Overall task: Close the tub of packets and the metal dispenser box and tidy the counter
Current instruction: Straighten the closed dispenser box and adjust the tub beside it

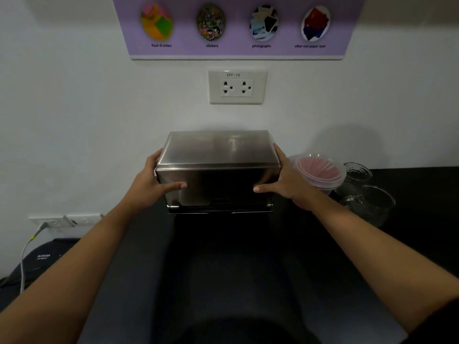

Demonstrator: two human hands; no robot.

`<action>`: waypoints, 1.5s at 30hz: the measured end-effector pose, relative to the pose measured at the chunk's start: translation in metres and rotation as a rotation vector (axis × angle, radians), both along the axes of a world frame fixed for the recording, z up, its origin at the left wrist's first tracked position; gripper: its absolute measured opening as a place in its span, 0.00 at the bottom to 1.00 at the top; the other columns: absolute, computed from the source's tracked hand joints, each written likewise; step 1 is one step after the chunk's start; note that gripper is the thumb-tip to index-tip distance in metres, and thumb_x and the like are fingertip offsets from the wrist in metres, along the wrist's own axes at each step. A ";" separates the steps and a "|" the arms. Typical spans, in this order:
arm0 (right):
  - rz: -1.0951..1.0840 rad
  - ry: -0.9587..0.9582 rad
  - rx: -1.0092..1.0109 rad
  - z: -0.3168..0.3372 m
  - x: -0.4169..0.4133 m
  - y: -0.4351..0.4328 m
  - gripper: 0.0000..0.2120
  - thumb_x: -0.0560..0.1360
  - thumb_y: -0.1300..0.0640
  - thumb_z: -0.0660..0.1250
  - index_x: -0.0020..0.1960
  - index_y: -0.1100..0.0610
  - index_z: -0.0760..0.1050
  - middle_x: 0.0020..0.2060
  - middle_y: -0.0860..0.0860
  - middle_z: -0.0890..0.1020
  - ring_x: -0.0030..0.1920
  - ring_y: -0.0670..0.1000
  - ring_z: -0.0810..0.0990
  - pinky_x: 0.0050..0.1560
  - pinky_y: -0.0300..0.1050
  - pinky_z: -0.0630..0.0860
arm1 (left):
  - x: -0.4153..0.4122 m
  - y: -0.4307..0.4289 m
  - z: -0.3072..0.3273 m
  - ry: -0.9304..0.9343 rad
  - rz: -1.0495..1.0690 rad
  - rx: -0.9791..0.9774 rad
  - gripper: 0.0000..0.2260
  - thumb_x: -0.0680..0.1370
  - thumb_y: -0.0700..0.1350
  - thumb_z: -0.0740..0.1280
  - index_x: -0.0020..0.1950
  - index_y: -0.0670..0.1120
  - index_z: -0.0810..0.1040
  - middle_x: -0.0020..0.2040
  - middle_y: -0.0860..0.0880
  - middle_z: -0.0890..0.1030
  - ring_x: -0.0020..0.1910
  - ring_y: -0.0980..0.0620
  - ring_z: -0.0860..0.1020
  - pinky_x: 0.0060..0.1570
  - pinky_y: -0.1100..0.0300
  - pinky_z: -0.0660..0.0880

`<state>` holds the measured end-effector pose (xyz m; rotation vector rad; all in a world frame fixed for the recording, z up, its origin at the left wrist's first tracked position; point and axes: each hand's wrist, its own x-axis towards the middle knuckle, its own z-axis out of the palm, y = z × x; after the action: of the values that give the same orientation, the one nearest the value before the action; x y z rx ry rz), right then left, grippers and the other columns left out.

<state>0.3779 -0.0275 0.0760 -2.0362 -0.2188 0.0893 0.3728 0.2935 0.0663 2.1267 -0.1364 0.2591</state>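
A shiny metal dispenser box [218,167] stands on the dark counter [223,256] against the white wall, its lid down flat on top. My left hand [155,181] grips its left side, thumb across the front face. My right hand [282,181] grips its right side the same way. Just right of the box sits a clear round tub of pink packets [319,171], with a clear lid on it, partly hidden behind my right hand.
Two clear plastic cups [365,192] stand right of the tub. A wall socket [237,87] and a purple poster [236,26] are above the box. At lower left a power strip [64,220] with a plugged cable hangs over a dark machine [42,259].
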 end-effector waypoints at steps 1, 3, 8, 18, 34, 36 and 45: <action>0.003 0.010 0.006 0.001 0.000 0.000 0.58 0.60 0.63 0.78 0.75 0.51 0.41 0.71 0.53 0.66 0.69 0.53 0.66 0.70 0.51 0.63 | -0.001 0.000 0.000 -0.006 0.006 -0.014 0.41 0.61 0.47 0.78 0.69 0.53 0.60 0.60 0.56 0.71 0.58 0.53 0.73 0.56 0.56 0.71; 0.009 0.023 0.020 0.002 -0.001 0.001 0.58 0.60 0.63 0.78 0.75 0.51 0.41 0.72 0.54 0.64 0.70 0.54 0.65 0.70 0.53 0.63 | -0.004 -0.002 -0.001 -0.013 0.013 -0.045 0.41 0.61 0.46 0.78 0.68 0.53 0.61 0.60 0.55 0.72 0.58 0.53 0.74 0.56 0.57 0.72; -0.003 0.012 0.013 0.002 -0.003 0.002 0.58 0.59 0.62 0.79 0.75 0.49 0.42 0.70 0.53 0.66 0.69 0.54 0.67 0.70 0.52 0.64 | -0.011 -0.008 0.000 -0.032 0.039 -0.055 0.39 0.63 0.45 0.78 0.68 0.51 0.61 0.59 0.56 0.73 0.54 0.53 0.75 0.53 0.59 0.71; 0.024 0.027 0.015 0.004 -0.007 0.003 0.58 0.60 0.62 0.78 0.75 0.49 0.42 0.70 0.55 0.68 0.68 0.56 0.69 0.69 0.56 0.64 | -0.021 -0.015 0.001 -0.052 0.109 -0.058 0.37 0.64 0.43 0.77 0.68 0.49 0.62 0.58 0.55 0.73 0.53 0.56 0.74 0.50 0.68 0.69; -0.023 0.025 -0.098 0.012 -0.024 0.000 0.51 0.64 0.55 0.77 0.75 0.55 0.47 0.72 0.58 0.64 0.71 0.58 0.64 0.70 0.54 0.62 | -0.046 -0.014 -0.003 0.052 0.261 -0.017 0.35 0.70 0.44 0.73 0.71 0.40 0.58 0.63 0.40 0.75 0.56 0.44 0.78 0.50 0.60 0.69; -0.040 0.035 -0.087 0.012 -0.030 -0.004 0.49 0.65 0.53 0.75 0.75 0.55 0.46 0.73 0.59 0.61 0.71 0.59 0.64 0.70 0.56 0.63 | -0.056 -0.013 -0.009 0.103 0.301 -0.016 0.32 0.71 0.47 0.71 0.70 0.41 0.61 0.64 0.40 0.75 0.58 0.43 0.77 0.50 0.58 0.69; -0.063 -0.051 -0.128 0.014 -0.033 -0.001 0.29 0.73 0.60 0.67 0.71 0.57 0.61 0.65 0.59 0.73 0.66 0.58 0.70 0.60 0.42 0.65 | -0.056 -0.026 -0.008 0.231 0.218 -0.024 0.27 0.76 0.50 0.64 0.73 0.52 0.59 0.64 0.45 0.76 0.66 0.47 0.71 0.61 0.57 0.65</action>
<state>0.3453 -0.0283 0.0897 -2.1723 -0.1848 0.0121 0.3172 0.2677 0.0585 2.1307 0.2332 0.1395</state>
